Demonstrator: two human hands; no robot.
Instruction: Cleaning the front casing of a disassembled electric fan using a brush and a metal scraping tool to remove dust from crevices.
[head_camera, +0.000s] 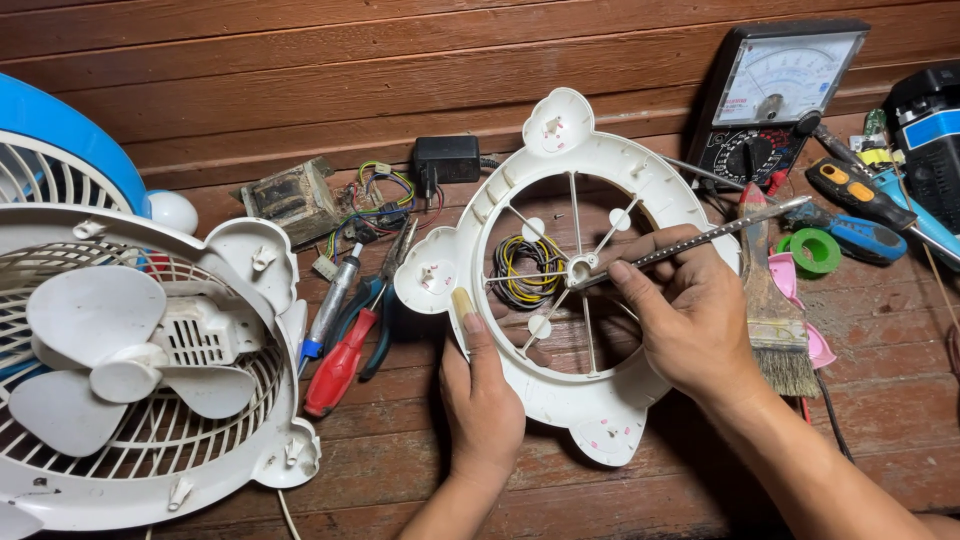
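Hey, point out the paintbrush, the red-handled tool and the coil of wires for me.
paintbrush (778, 330): head view, on the metal ferrule above the bristles.
red-handled tool (338, 368): head view, on its red handle.
coil of wires (526, 268): head view, on the yellow and black loops.

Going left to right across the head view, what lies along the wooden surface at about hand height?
White fan → red-handled screwdriver → left hand → white ring-shaped fan frame → right hand → paintbrush → green tape roll.

Black analog multimeter (775, 95), white dial face, top right; possibly blue label (930, 128) beside.
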